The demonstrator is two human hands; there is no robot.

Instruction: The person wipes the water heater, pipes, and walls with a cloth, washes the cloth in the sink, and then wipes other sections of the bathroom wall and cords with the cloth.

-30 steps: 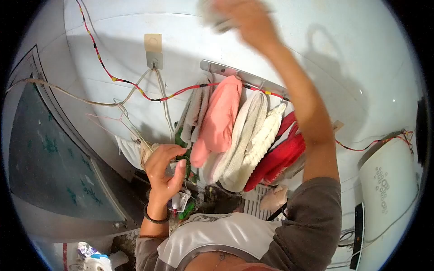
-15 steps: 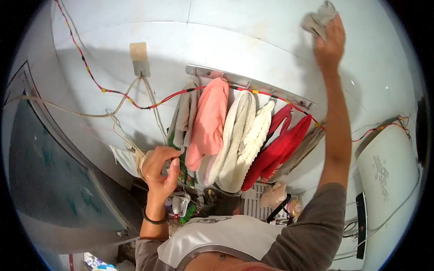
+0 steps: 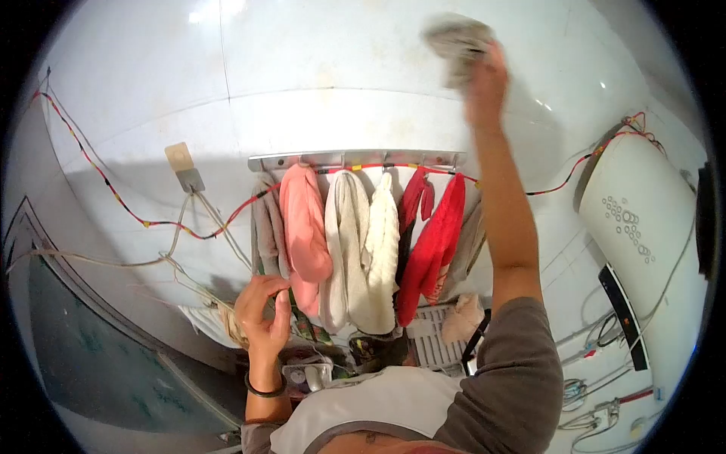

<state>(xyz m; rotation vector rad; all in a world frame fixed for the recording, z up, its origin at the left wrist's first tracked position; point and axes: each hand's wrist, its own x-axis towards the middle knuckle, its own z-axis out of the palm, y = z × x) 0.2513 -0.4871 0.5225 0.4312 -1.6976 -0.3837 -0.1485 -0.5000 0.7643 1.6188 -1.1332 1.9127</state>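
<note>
High against the white tiled wall, my right hand (image 3: 488,87) is closed around a crumpled grey-beige cloth (image 3: 460,41). Both are blurred by motion, and the cloth appears against the tiles. My left hand (image 3: 263,314) is lower, in front of the hanging towels, with loosely curled fingers and a gap to the thumb; nothing shows in it. Nearest to it are a grey towel (image 3: 268,227) and a pink towel (image 3: 304,223). Further right on the same rack hang a beige towel (image 3: 344,242), a white towel (image 3: 382,253) and a red towel (image 3: 435,253).
A metal hook rack (image 3: 446,158) crosses the wall, with a red-and-black cable (image 3: 203,234) strung along it. A white water heater (image 3: 639,208) is mounted at right. A wall socket (image 3: 185,168) with cords sits at left, above a dark door panel (image 3: 98,348).
My view has turned right and levelled. The right hand, still holding the cloth, has shifted left in view. My left hand stays raised, its thumb closer to its fingers.
</note>
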